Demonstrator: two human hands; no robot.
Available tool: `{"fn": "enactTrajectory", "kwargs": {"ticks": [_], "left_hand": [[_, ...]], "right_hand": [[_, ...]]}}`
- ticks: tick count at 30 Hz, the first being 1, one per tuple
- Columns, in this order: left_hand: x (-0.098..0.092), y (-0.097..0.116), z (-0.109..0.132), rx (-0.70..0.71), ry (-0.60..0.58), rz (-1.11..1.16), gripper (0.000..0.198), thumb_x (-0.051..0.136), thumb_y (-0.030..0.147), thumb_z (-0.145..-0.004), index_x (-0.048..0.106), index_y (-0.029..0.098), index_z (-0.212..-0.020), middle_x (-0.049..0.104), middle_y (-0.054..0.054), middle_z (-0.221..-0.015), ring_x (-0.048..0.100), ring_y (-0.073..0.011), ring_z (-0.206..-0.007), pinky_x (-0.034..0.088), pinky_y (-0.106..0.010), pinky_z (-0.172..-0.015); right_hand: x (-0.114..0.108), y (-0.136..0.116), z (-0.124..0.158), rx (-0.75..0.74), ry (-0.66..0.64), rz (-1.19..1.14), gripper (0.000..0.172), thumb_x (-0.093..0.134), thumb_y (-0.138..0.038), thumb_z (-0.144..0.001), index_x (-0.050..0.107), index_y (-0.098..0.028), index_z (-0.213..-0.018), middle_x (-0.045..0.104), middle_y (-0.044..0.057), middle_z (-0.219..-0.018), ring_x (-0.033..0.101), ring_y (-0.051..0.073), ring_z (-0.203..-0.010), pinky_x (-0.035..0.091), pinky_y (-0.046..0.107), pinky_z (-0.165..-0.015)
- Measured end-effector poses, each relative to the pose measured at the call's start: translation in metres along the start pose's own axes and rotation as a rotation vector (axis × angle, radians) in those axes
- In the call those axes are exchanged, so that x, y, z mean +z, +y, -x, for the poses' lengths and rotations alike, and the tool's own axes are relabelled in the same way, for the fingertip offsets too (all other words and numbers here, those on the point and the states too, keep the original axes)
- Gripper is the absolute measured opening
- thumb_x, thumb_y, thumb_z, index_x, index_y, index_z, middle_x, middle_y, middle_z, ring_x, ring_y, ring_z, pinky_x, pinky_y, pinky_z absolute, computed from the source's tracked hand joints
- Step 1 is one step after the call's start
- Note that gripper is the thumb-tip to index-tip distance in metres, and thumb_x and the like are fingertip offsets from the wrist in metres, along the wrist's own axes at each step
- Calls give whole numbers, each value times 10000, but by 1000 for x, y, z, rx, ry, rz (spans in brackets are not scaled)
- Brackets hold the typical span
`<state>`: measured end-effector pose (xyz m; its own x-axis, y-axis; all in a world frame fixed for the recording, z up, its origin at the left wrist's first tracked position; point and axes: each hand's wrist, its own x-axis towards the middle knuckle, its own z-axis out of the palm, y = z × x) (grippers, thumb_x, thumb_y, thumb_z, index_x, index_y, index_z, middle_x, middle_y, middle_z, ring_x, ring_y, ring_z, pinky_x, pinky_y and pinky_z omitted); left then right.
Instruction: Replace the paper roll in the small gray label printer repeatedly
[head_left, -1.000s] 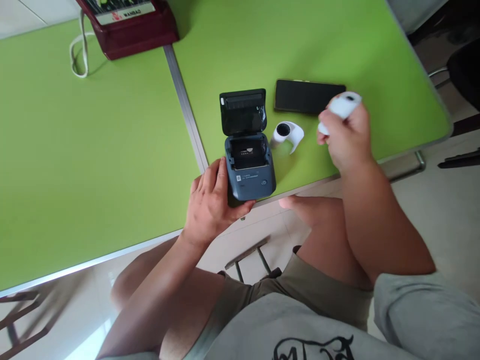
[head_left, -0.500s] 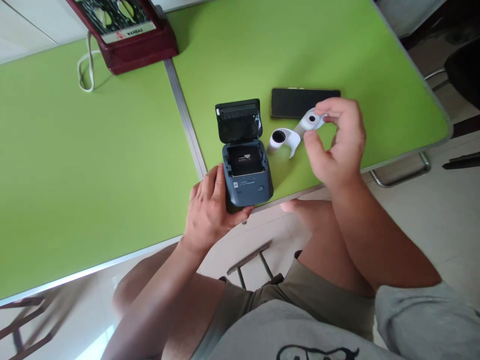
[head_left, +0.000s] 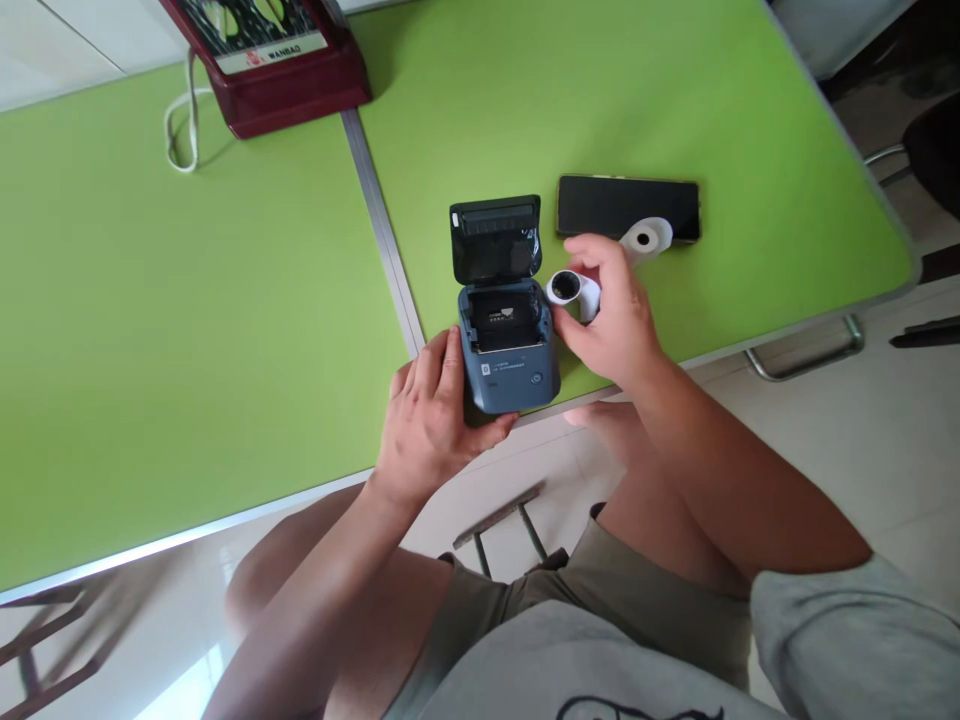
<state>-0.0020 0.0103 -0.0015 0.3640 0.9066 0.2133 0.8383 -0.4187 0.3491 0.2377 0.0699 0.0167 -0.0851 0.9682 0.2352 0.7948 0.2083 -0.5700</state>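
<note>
A small blue-grey label printer stands at the table's front edge, its black lid swung up and its paper bay exposed. My left hand grips it, fingers along the left side and thumb across the lower front. Close against the printer's right side is a white paper roll with a dark core and a loose curled end. My right hand closes round this roll, thumb in front and fingers behind. Just beyond that hand, a second white roll with a small core lies by the phone.
A black phone lies flat behind the rolls. At the back left stands a dark red device with a white cord. A metal strip crosses the green table. Below the front edge is a stool.
My right hand has moved left and down from the small-cored roll to the dark-cored one and closed round it. My left hand stays on the printer. The view has shifted slightly.
</note>
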Motion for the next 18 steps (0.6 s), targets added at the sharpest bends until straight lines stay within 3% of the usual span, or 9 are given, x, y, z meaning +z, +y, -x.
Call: {"fn": "enactTrajectory", "kwargs": {"ticks": [4,9,13,16,18], "left_hand": [[-1,1,-1,27,4,-33,1036,400,869,-925,371,77,-1592,610,-258,-1433,651,-378,-1250,535,-501,-986],[-1,2,-1,9,-11,-39,1048,431,868,-914,366,76,-1598,603,-262,-1445,649,-385,-1252,528,-509,-995],[0,1,-1,7,-5,-39,1041,436,869,-912,357,95,-1605,602,-253,-1454,647,-376,-1264,520,-493,-1009],[0,2,0,3,-2,-25,1046,466,867,-900,341,112,-1614,601,-247,-1457,651,-373,-1251,518,-489,-1010],[0,2,0,-1,-5,-17,1046,490,855,-898,337,109,-1615,599,-252,-1458,655,-375,-1235,519,-491,-1001]], "right_hand": [[0,1,1,-7,-51,-82,444,558,-179,-932,493,-259,-1364,719,106,-1262,701,245,-1126,582,420,-1000],[-6,0,0,81,50,-45,348,570,-311,-956,553,-247,-1297,688,122,-1296,701,274,-1104,604,450,-907],[-14,-21,2,-84,112,-88,353,499,-316,-986,591,-253,-1321,659,143,-1360,661,280,-1238,587,455,-985],[-9,-33,0,-236,55,-183,333,501,-288,-977,604,-238,-1291,722,131,-1267,696,267,-1169,582,450,-1007],[-2,-34,-2,-247,-10,-159,299,522,-299,-969,614,-242,-1248,745,120,-1237,711,274,-1145,570,466,-1029]]}}
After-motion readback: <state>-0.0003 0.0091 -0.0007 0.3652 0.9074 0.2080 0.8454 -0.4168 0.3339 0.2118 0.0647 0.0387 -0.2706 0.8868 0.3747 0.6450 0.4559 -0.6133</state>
